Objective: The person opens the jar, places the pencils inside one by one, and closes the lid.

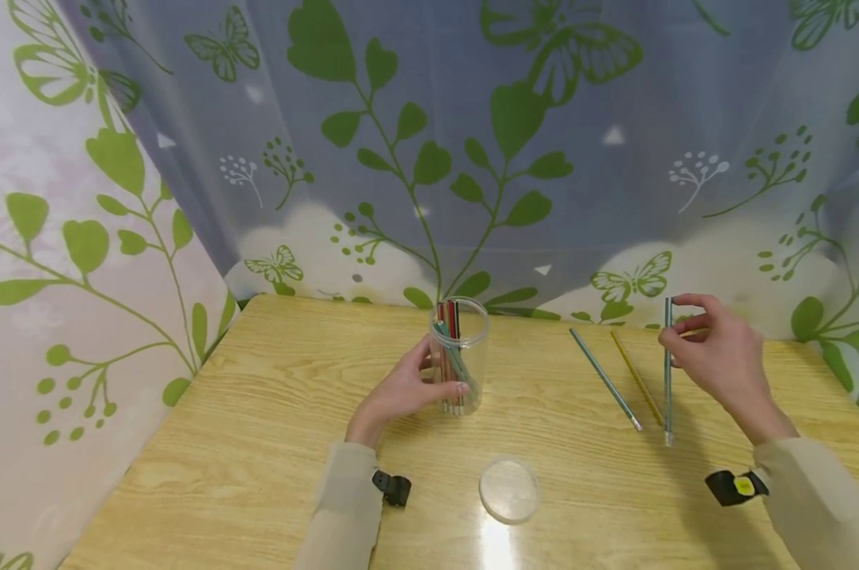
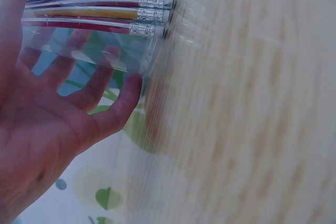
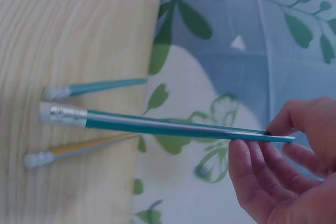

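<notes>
My left hand (image 1: 400, 392) grips a clear plastic jar (image 1: 477, 360) that stands upright, with thumb and fingers around its lower side. Several pencils (image 2: 94, 13), in teal, red, yellow and dark colours, lean in the jar with their eraser ends at the bottom. On the right, my right hand (image 1: 728, 360) pinches a teal pencil (image 3: 157, 126) near its upper end, eraser pointing down. Close to that hand lie another teal pencil (image 1: 603, 378) and a yellow pencil (image 1: 636, 376) on the table.
A round clear lid (image 1: 509, 491) lies on the wooden table (image 1: 258, 443), nearer to me than the jar. Behind the table's back edge hangs a curtain (image 1: 429, 222) with green leaves and butterflies. Black straps with cameras sit on both wrists.
</notes>
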The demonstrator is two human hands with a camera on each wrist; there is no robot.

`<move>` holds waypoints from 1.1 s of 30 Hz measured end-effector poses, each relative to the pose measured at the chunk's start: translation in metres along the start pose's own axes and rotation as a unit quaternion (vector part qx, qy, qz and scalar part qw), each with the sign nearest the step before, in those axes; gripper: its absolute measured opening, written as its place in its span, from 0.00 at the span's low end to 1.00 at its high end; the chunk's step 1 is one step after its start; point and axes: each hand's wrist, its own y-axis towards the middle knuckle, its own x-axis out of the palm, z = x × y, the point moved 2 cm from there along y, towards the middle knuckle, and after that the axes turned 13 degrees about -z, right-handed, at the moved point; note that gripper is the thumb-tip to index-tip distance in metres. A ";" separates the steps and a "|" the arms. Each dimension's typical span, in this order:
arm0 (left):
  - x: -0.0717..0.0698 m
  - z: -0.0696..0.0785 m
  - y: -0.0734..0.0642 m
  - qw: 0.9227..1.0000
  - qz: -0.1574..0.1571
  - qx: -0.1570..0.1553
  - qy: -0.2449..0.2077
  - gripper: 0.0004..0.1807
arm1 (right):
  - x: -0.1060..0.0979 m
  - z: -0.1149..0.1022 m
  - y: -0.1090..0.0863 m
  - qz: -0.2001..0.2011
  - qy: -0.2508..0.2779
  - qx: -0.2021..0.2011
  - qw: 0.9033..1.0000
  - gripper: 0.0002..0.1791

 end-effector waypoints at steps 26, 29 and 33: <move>0.000 -0.001 0.002 1.000 -0.001 0.004 0.003 0.50 | 0.000 -0.080 -0.017 0.139 0.151 -0.144 0.968 0.25; 0.000 0.000 0.001 1.000 0.000 0.002 0.006 0.49 | 0.002 -0.088 -0.017 0.150 0.175 -0.181 0.956 0.25; 0.000 0.001 0.000 1.000 -0.002 0.004 0.005 0.46 | 0.004 -0.095 -0.017 0.156 0.199 -0.219 0.942 0.25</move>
